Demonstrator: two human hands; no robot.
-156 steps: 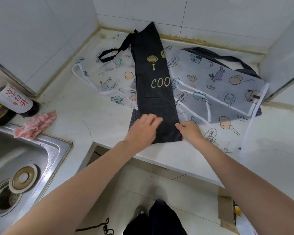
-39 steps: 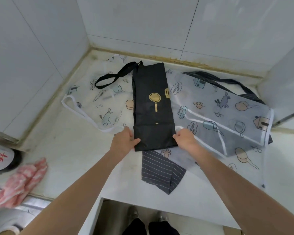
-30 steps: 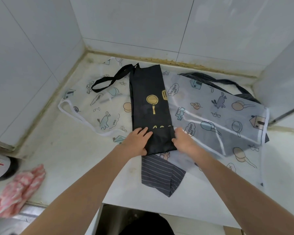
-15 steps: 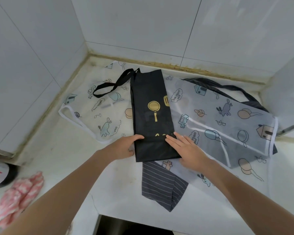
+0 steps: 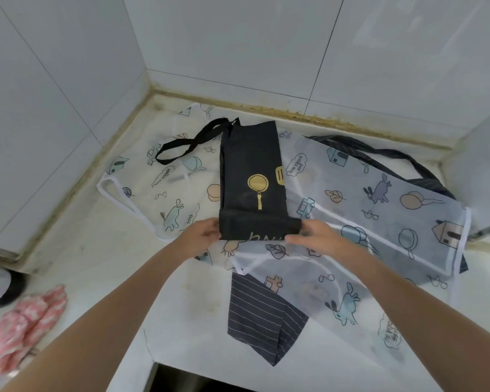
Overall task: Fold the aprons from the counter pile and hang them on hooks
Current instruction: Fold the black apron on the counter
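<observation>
Hands grasping black apron [image 5: 252,176]: left hand [image 5: 201,236] at nine o'clock, right hand [image 5: 316,236] at three o'clock, both clasping its rolled near edge, on tabletop [image 5: 91,261].

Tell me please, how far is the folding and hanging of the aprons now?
Done: the black apron with the gold pan print is already a narrow strip. In hand: the left hand and right hand grip its turned-over near end. Left: finishing it, folding the translucent cartoon-print apron and the dark striped apron, then hanging all. No hooks are in view.
</observation>
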